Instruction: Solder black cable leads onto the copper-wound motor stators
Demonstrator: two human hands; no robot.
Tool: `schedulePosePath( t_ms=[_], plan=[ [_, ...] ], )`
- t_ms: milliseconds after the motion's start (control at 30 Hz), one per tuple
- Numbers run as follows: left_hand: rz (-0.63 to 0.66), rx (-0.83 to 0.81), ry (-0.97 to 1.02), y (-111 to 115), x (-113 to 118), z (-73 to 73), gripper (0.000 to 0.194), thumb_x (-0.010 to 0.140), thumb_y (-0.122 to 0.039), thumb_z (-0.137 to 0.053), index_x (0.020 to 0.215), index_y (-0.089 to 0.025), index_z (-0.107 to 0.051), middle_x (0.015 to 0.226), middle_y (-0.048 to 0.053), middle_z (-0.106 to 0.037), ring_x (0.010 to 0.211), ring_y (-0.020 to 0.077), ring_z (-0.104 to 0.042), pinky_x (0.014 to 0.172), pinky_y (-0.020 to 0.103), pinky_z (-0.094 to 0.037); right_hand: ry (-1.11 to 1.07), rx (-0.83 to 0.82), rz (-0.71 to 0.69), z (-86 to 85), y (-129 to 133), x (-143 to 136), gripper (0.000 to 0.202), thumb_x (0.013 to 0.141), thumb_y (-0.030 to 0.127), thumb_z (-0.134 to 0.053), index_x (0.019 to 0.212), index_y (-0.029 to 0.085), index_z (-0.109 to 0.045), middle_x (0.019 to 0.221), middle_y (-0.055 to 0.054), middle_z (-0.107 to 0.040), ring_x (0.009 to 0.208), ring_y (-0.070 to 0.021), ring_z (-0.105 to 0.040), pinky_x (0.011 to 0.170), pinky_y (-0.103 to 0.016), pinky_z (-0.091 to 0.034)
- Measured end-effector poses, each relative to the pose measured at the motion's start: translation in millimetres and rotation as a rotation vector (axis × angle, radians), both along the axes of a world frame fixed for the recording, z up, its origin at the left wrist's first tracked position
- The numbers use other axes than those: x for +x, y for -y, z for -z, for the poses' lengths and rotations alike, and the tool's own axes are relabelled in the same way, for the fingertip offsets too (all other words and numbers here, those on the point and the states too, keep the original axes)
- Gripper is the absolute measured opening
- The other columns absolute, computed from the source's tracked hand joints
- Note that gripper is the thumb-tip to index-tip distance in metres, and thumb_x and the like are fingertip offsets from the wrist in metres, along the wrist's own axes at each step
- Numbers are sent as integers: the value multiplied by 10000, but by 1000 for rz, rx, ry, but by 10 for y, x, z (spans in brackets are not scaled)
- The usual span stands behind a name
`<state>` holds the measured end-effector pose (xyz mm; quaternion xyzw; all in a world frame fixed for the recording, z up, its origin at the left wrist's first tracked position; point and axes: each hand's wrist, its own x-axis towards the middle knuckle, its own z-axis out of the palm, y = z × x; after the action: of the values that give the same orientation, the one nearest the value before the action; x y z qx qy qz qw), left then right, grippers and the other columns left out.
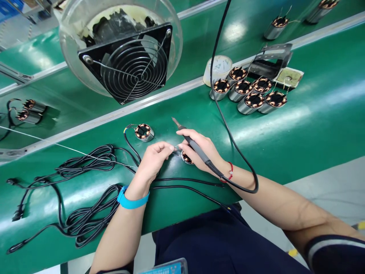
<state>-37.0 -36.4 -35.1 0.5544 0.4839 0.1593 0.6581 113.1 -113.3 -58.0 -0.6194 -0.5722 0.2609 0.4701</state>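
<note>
My right hand (201, 148) is wrapped round a soldering iron (196, 147), whose tip points up and left over the bench. Thumb and finger of my left hand (155, 158) are pinched together beside a motor stator (186, 157), close to the right fingertips. A thin wire and a small dark piece show at the left fingertips, too small to tell apart clearly. The right hand partly covers that stator. Another stator (144, 132) stands up and left of the hands, with a black cable joined to its wires.
Coiled black cables (88, 163) lie on the green bench (322, 114) at the left. A caged fan (137, 72) stands at the back. Several stators (253, 102), a tape roll (221, 67) and a soldering stand (269, 61) are at the back right. The iron's cord loops over my right forearm.
</note>
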Motion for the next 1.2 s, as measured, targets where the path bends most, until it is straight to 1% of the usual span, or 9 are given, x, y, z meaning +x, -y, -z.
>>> schedulePosePath(
  t_ms=[167, 367, 500, 767, 800, 867, 967, 1100, 1200],
  plan=[
    [15, 14, 44, -12, -14, 13, 192, 636, -322, -695, 649, -154, -601, 588, -38, -536, 559, 75, -425, 563, 214, -324, 50, 19, 12, 6, -2, 1, 276, 880, 221, -510, 1152, 210, -558, 805, 4, -646, 705, -150, -597, 733, -293, -466],
    [68, 96, 83, -35, -54, 45, 148, 646, -287, -706, 674, -153, -647, 646, -15, -612, 625, 93, -494, 609, 216, -383, 33, -19, 15, -18, 2, 1, 301, 867, 204, -501, 1164, 202, -553, 747, 18, -622, 649, -142, -572, 705, -283, -458],
    [20, 120, 62, -21, -44, 59, 152, 644, -297, -712, 674, -152, -676, 654, -7, -638, 631, 100, -515, 613, 222, -399, 31, -37, 2, -29, -14, 16, 316, 845, 185, -502, 1154, 216, -558, 726, 25, -609, 657, -143, -576, 663, -263, -454],
    [-7, 151, 38, 46, 19, 76, 210, 697, -355, -693, 748, -154, -726, 775, 33, -714, 739, 146, -595, 709, 255, -441, 99, 27, -36, 9, -26, 43, 302, 877, 174, -478, 1172, 197, -536, 747, 30, -668, 680, -131, -597, 761, -274, -455],
    [-3, 144, 42, 44, 19, 76, 221, 703, -364, -688, 760, -154, -724, 774, 32, -709, 736, 143, -592, 706, 253, -437, 115, 53, -46, 11, -26, 54, 302, 883, 169, -466, 1177, 193, -531, 776, 24, -679, 708, -132, -608, 781, -278, -454],
    [21, 116, 20, 25, 4, 68, 245, 723, -392, -668, 760, -153, -706, 683, 11, -659, 635, 111, -536, 618, 231, -396, 138, 115, -60, 8, -23, 82, 318, 884, 150, -448, 1193, 188, -514, 853, 9, -697, 794, -137, -628, 824, -290, -448],
    [108, 24, -42, -26, -51, 32, 272, 742, -417, -634, 676, -153, -637, 547, -30, -506, 494, 68, -363, 485, 217, -247, 154, 159, -52, -9, -15, 128, 372, 858, 112, -437, 1216, 197, -493, 932, -7, -700, 902, -149, -631, 860, -305, -445],
    [215, -79, -30, -76, -115, -29, 233, 714, -373, -646, 653, -155, -590, 531, -42, -428, 498, 67, -322, 472, 217, -191, 167, 150, -60, -35, 0, 157, 403, 840, 111, -433, 1225, 220, -483, 955, -11, -695, 929, -166, -629, 859, -328, -456],
    [201, -91, -28, -72, -109, -53, 259, 680, -380, -679, 633, -152, -566, 513, -61, -367, 481, 55, -262, 474, 219, -166, 178, 176, -91, -51, 5, 161, 403, 844, 112, -429, 1230, 221, -475, 962, -12, -693, 932, -170, -622, 862, -340, -456]
  ],
)
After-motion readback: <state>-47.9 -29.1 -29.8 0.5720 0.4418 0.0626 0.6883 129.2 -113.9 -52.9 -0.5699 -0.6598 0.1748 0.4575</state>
